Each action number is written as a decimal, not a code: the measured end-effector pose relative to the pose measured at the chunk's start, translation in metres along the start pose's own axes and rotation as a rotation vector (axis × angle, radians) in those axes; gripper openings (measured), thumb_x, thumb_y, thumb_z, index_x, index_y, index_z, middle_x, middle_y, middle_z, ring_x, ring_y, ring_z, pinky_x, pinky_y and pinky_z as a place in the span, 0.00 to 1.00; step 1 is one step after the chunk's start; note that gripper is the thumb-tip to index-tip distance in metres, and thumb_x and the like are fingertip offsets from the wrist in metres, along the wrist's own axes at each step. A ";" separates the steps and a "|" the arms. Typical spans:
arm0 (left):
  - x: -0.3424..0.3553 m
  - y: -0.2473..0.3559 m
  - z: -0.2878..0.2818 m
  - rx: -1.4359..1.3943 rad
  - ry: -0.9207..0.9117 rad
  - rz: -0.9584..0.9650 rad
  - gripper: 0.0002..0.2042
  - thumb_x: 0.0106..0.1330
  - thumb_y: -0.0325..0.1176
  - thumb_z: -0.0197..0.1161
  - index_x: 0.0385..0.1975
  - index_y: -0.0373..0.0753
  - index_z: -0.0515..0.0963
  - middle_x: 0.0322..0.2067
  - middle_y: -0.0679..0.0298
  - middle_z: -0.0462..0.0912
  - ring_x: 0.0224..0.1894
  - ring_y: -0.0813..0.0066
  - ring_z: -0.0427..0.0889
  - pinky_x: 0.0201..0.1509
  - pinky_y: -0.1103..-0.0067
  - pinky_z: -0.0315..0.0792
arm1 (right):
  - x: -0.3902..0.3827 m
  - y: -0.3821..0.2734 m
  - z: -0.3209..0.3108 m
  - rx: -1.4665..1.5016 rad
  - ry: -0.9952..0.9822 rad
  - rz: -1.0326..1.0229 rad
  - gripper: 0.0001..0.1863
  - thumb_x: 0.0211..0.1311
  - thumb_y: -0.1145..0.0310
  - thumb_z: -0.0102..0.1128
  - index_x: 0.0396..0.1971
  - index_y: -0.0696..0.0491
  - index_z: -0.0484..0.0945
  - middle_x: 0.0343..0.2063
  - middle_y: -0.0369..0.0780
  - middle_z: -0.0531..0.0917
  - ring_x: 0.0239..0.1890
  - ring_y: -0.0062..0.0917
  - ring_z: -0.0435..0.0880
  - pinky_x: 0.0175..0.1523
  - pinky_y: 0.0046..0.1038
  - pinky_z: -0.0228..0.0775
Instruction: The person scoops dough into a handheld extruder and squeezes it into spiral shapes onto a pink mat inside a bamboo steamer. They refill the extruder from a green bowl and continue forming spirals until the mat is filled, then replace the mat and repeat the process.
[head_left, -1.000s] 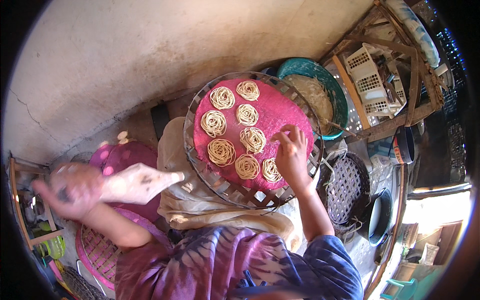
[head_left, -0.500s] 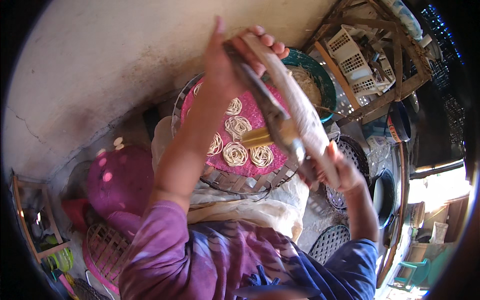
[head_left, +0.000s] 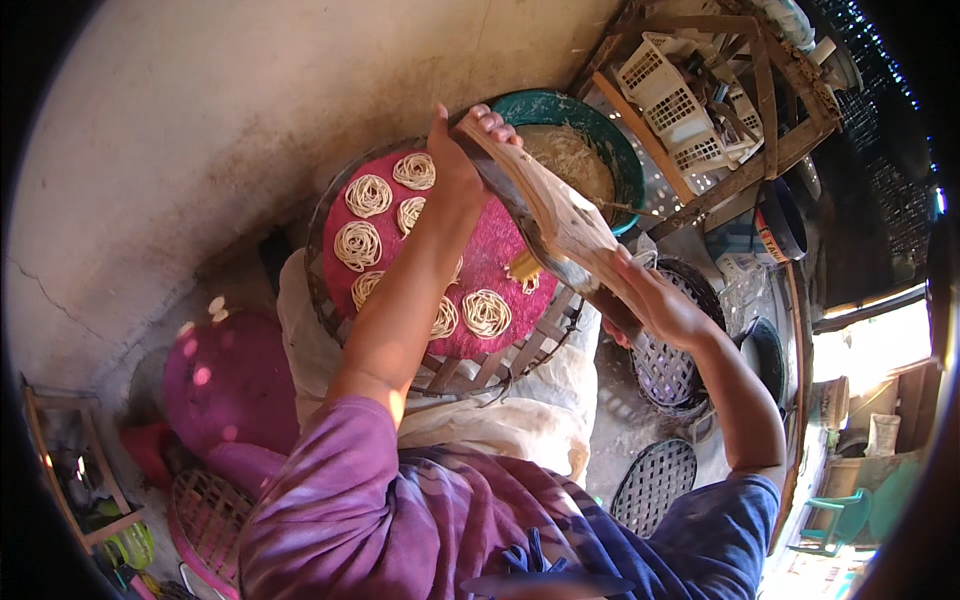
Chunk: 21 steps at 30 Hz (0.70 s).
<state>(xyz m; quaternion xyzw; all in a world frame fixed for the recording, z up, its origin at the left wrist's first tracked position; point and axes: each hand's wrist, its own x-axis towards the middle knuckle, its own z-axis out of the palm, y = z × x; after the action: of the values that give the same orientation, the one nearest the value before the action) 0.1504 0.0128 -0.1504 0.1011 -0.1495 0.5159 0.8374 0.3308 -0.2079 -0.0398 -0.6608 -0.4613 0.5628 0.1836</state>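
Both my hands hold a long two-armed wooden press [head_left: 575, 215], slanting over a round pink mat. My left hand [head_left: 460, 155] wraps around its far end. At the near right end, my right hand [head_left: 665, 305] closes around both arms. Under the press hangs a brass-coloured cylinder [head_left: 524, 264], just above a small loose bunch of pale strands [head_left: 526, 284]. Several coiled nests of pale dough strands, such as one noodle nest [head_left: 487, 314], lie on the pink mat [head_left: 490, 240]. My left forearm hides some of them. The mat sits on a woven tray [head_left: 520, 360].
A green basin [head_left: 628, 150] with pale dough-like contents stands behind the press. Dark woven baskets [head_left: 665, 372] are at the right. A wooden frame [head_left: 790, 145] with a white plastic crate [head_left: 655, 80] stands far right. The wall [head_left: 250, 120] rises at the far left.
The press has come down nearer the mat and its two arms have closed together. Fresh strands now lie under the cylinder, right of the nearest nest. The view has shifted, showing more nests.
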 end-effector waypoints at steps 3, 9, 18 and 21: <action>-0.003 -0.013 0.014 -0.074 0.182 -0.029 0.24 0.69 0.59 0.37 0.23 0.46 0.69 0.18 0.71 0.69 0.24 0.73 0.71 0.37 0.71 0.67 | -0.012 -0.008 -0.009 0.018 0.059 0.142 0.39 0.67 0.35 0.34 0.42 0.59 0.77 0.17 0.37 0.76 0.18 0.17 0.76 0.23 0.21 0.69; 0.007 -0.002 0.033 -0.035 0.046 -0.005 0.29 0.68 0.63 0.31 0.20 0.45 0.67 0.17 0.69 0.67 0.22 0.71 0.68 0.35 0.70 0.65 | -0.008 -0.006 -0.004 -0.108 0.120 -0.070 0.39 0.68 0.36 0.35 0.35 0.61 0.78 0.16 0.36 0.77 0.16 0.18 0.75 0.23 0.21 0.68; -0.015 -0.033 -0.003 -0.139 0.185 -0.057 0.24 0.70 0.57 0.37 0.19 0.47 0.67 0.14 0.72 0.65 0.19 0.74 0.67 0.33 0.73 0.66 | -0.019 0.027 -0.020 -0.061 0.066 0.024 0.43 0.64 0.32 0.37 0.44 0.63 0.76 0.24 0.42 0.81 0.20 0.21 0.80 0.27 0.23 0.76; -0.012 -0.034 -0.014 -0.168 0.113 -0.036 0.21 0.70 0.53 0.43 0.19 0.48 0.69 0.14 0.75 0.67 0.20 0.77 0.69 0.33 0.74 0.69 | 0.004 0.041 -0.017 0.484 -0.135 -0.029 0.50 0.59 0.26 0.28 0.57 0.61 0.67 0.34 0.52 0.82 0.26 0.31 0.85 0.32 0.31 0.82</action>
<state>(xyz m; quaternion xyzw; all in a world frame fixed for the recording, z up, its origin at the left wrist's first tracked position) 0.1781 -0.0080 -0.1686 0.0040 -0.1428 0.4914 0.8591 0.3629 -0.2208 -0.0685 -0.5518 -0.3340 0.6970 0.3133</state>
